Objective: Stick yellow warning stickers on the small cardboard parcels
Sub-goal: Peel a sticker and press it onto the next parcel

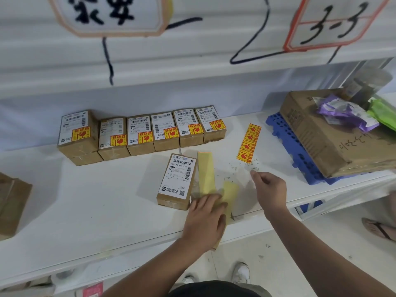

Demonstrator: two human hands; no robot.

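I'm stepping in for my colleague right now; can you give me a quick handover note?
Left hand: fingers flat on the pale yellow empty backing strips.
Right hand: fingertips drawn together near the strip of yellow-and-red warning stickers; whether they pinch anything is unclear.
Done: six small cardboard parcels in the back row carry stickers.
Left: the cardboard parcel in front has none yet.

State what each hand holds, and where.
Nothing is gripped. The left hand lies flat on the near end of the pale yellow paper backing strips; the right hand hovers, fingers curled, apparently empty.
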